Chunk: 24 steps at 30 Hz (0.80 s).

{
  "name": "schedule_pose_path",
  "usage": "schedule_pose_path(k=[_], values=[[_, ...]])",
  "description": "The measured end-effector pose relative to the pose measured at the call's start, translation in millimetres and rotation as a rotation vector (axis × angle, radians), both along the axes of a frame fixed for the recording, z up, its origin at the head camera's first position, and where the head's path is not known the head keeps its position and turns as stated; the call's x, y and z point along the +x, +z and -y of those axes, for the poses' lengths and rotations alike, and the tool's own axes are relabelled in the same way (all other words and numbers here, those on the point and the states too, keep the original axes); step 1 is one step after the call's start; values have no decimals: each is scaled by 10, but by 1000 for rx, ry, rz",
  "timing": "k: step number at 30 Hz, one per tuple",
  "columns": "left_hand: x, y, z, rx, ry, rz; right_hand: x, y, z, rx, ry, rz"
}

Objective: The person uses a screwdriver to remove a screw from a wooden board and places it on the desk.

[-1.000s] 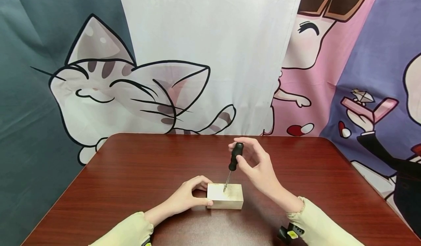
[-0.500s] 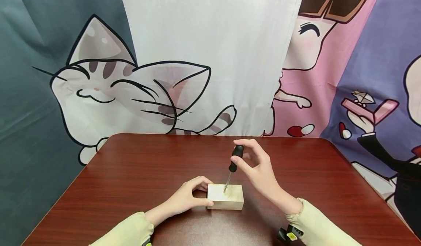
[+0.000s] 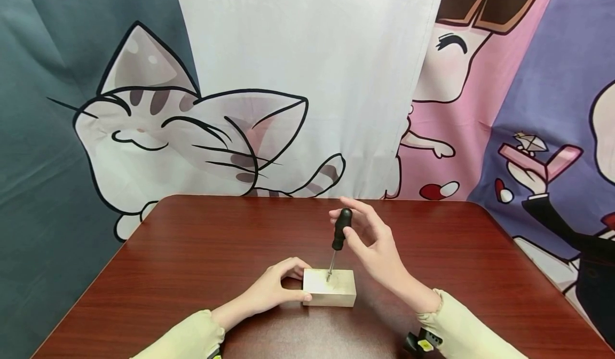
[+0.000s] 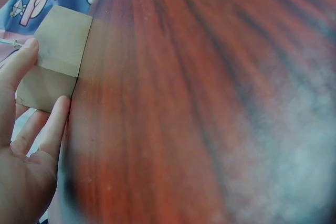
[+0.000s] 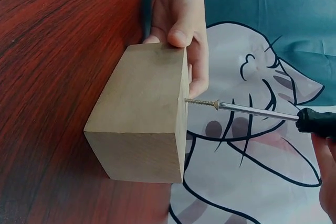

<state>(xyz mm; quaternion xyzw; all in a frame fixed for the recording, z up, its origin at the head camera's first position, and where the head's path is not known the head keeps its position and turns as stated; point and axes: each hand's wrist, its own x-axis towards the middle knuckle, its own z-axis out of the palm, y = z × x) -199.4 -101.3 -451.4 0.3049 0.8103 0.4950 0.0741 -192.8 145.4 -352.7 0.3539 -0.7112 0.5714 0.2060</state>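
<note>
A pale wooden block (image 3: 329, 288) lies on the table, its left end gripped by my left hand (image 3: 269, 289), thumb on the front side and fingers behind. Partway into its top stands a brass-coloured screw (image 5: 202, 102), much of the thread showing. The tip of a black-handled screwdriver (image 3: 342, 228) sits on the screw's head, its shaft leaning slightly right in the head view. My right hand (image 3: 377, 244) holds the handle loosely between thumb and fingers, the fingers reaching past its far side. In the left wrist view, my left thumb (image 4: 23, 64) lies against the block.
The dark red wooden table (image 3: 230, 231) stretches around the block on all sides. Behind it hangs a cloth backdrop (image 3: 307, 44) with cartoon figures. A small black device (image 3: 423, 342) is strapped at the right wrist.
My right fingers closed around the screwdriver handle half a second ago, and now have spread and loosened. The handle has tipped slightly left. My left hand and the block stay in place.
</note>
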Motion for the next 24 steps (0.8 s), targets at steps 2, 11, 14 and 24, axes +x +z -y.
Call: schedule_pose_path(k=[2,11,14,24], values=[[0,-1,0,2,0,-4,-2,-4,2,-17,0,-5],[1,-1,-1,2,0,-8,15,6,14,-35,-113,-22],[0,1,-1,0,-1,-4,28,20,9,-24,-120,-4],[3,4,-1,-1,-4,1,15,38,-12,8,-77,16]])
